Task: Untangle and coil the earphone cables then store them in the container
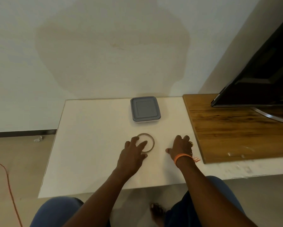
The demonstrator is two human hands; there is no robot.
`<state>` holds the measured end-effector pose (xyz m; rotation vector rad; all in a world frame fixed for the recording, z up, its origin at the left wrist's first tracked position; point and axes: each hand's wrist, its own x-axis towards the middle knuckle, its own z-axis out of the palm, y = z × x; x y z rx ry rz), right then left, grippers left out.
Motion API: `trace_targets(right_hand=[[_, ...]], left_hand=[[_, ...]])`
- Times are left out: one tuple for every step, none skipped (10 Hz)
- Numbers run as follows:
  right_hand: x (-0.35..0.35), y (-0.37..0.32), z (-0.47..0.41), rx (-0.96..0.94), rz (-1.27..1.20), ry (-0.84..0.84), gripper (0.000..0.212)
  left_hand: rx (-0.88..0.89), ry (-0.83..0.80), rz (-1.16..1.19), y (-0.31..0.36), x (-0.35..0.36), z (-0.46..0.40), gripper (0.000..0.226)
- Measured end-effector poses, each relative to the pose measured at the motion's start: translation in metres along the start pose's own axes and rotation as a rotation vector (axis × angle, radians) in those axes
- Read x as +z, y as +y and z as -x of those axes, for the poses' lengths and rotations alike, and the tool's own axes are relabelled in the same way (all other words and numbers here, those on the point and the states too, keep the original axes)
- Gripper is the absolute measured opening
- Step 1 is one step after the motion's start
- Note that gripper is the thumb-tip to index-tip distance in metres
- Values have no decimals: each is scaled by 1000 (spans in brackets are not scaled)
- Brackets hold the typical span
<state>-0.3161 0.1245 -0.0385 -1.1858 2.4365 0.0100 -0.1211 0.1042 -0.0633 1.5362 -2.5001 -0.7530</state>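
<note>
Resting on the white table (91, 145), the left hand (134, 151) lies with its fingers spread and straight, their tips over the near-left edge of a round ring (151, 141); the ring is thin, brownish, and lies flat on the table surface; whether it is a coiled earphone cable or a round lid cannot be told from this view. The right hand (180, 145) lies palm down just right of the ring, apart from it; its fingers are loosely extended and hold nothing; an orange thread band (184, 157) circles the right wrist, with frayed ends pointing right.

Container (145, 109): square, with rounded corners and a grey lid seated on top; it stands on the table beyond the ring, near the far edge by the wall, well apart from both hands; its contents are hidden by the lid.

Surroundings: a brown wooden board (235, 128) adjoins the right side of the table; a dark flat screen (260, 76) on a curved metal stand sits on that board at the far right; a pale wall with a large discoloured patch rises behind the table; an orange cord (9, 182) runs along the floor at the left; a small crumpled white scrap (38, 138) lies on the floor near the wall base; the person's knees in blue fabric and one bare foot (158, 213) show below the table edge.
</note>
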Motion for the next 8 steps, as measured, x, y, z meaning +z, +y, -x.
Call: trace_targets(right_hand=[[8,0,-1,-146,-21,-19,36],[20,-6,0,-258,-142,-48,20],[31,-8,-2,-254,-248,46,7],[35,-8,-6,-236,-344,35,9],[25,-16,-5,-199,-364,22,2],[22,-16,-3,-221,-375,-23,36],[5,-15,16,-236,-406,59,43],[-8,-11,44,-214,-512,161,41]], left_hand=[[-14,-10,-48,4,6,3,43],[6,1,-107,0,7,6,43],[12,13,-109,-6,3,8,42],[10,3,-106,-12,1,10,42],[14,8,-89,-18,-2,12,46],[15,63,-37,-17,-7,19,56],[12,127,-20,-9,-27,29,64],[-42,198,-27,-5,-48,47,67]])
